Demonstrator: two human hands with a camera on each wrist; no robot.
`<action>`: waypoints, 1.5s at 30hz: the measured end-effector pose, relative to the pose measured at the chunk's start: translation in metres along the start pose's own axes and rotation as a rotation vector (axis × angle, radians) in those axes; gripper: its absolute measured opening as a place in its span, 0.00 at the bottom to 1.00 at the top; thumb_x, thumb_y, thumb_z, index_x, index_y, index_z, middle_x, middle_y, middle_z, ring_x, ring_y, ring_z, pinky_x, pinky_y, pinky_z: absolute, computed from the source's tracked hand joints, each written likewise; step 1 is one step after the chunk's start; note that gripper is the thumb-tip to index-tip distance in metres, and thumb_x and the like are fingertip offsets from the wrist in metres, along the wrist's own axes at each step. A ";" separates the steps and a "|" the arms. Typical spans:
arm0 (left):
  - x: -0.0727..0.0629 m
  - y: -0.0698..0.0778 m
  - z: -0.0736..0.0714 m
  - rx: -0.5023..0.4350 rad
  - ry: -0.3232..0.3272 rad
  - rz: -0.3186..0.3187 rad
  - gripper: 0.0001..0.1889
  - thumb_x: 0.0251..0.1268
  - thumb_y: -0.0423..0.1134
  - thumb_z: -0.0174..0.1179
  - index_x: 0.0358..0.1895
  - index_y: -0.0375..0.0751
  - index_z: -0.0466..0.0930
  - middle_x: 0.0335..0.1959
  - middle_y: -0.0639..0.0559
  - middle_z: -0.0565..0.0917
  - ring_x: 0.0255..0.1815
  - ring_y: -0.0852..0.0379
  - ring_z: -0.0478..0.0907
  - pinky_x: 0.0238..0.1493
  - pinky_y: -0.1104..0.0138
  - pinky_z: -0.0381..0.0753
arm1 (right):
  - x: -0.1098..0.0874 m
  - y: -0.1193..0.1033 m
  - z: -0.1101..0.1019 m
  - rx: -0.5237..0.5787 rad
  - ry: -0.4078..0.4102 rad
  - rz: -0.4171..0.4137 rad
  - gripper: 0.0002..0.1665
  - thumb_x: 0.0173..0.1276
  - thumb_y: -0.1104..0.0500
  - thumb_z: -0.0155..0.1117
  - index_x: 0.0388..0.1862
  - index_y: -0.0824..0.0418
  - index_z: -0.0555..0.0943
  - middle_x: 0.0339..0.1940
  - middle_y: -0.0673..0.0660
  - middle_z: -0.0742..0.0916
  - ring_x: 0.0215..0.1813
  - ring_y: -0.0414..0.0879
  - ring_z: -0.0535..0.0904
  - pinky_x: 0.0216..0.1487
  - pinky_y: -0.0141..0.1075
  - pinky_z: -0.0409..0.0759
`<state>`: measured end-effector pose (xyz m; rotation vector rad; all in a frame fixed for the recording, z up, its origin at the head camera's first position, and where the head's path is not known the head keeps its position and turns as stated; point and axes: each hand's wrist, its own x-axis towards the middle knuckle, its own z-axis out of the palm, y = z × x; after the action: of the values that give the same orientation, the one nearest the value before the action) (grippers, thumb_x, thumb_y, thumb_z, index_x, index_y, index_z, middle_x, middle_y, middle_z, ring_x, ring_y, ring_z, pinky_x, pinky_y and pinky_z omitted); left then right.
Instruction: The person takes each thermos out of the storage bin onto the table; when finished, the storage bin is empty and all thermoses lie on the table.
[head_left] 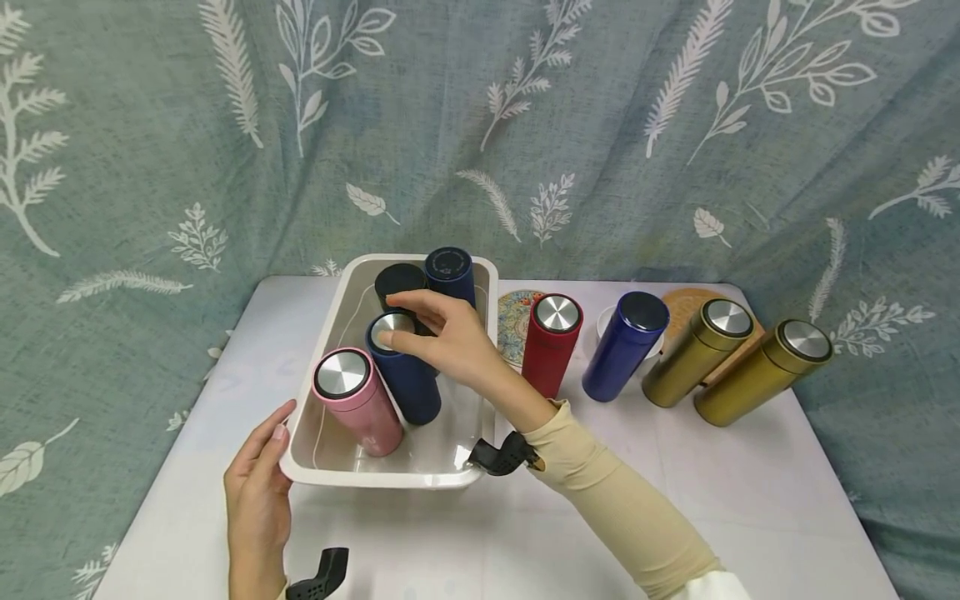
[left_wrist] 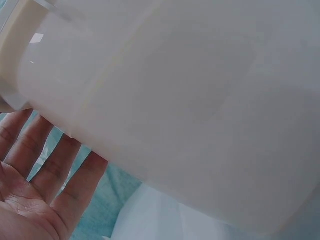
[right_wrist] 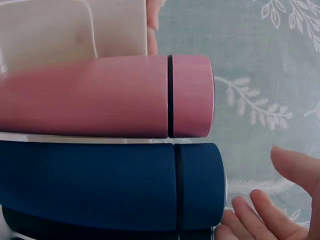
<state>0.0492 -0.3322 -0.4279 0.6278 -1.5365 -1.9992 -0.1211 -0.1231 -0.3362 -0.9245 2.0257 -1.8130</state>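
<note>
Within the bin (head_left: pixel 360 478), four bottles (head_left: pixel 411 382) (one pink (head_left: pixel 369 414)), left hand (head_left: pixel 258 487) unclasped against it, right hand (head_left: pixel 450 333) likewise above.

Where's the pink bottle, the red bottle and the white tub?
Pink bottle (head_left: pixel 364 408): head view, on the side of its body.
Red bottle (head_left: pixel 551 357): head view, on its body, below the lid.
White tub (head_left: pixel 382 481): head view, on its near rim.

White table (head_left: pixel 750 500), pale bin (head_left: pixel 375 480), red bottle (head_left: pixel 549 354), blue bottle (head_left: pixel 624 352), two gold bottles (head_left: pixel 693 357) (both silver-topped), round patterned mat (head_left: pixel 514 318).
</note>
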 end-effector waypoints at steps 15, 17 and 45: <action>-0.001 -0.001 0.000 0.000 -0.012 0.012 0.19 0.76 0.32 0.54 0.64 0.28 0.76 0.57 0.53 0.84 0.51 0.63 0.86 0.39 0.71 0.87 | -0.001 -0.002 0.004 -0.299 -0.034 0.047 0.34 0.57 0.56 0.78 0.65 0.52 0.80 0.64 0.50 0.84 0.65 0.44 0.80 0.67 0.34 0.76; -0.001 -0.001 0.000 0.000 -0.013 0.014 0.19 0.76 0.32 0.54 0.64 0.27 0.76 0.57 0.53 0.84 0.50 0.63 0.86 0.39 0.71 0.87 | -0.001 -0.003 0.004 -0.343 -0.045 0.059 0.37 0.56 0.56 0.79 0.67 0.51 0.78 0.66 0.50 0.83 0.67 0.45 0.78 0.67 0.38 0.76; 0.000 -0.002 0.002 0.012 0.014 -0.014 0.19 0.75 0.34 0.55 0.65 0.29 0.76 0.58 0.55 0.84 0.53 0.63 0.84 0.40 0.72 0.86 | 0.002 0.001 0.006 -0.466 -0.096 0.176 0.50 0.55 0.54 0.80 0.76 0.52 0.68 0.70 0.56 0.80 0.70 0.52 0.77 0.67 0.47 0.77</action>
<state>0.0475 -0.3302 -0.4297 0.6581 -1.5407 -1.9934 -0.1189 -0.1291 -0.3381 -0.8896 2.4279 -1.2033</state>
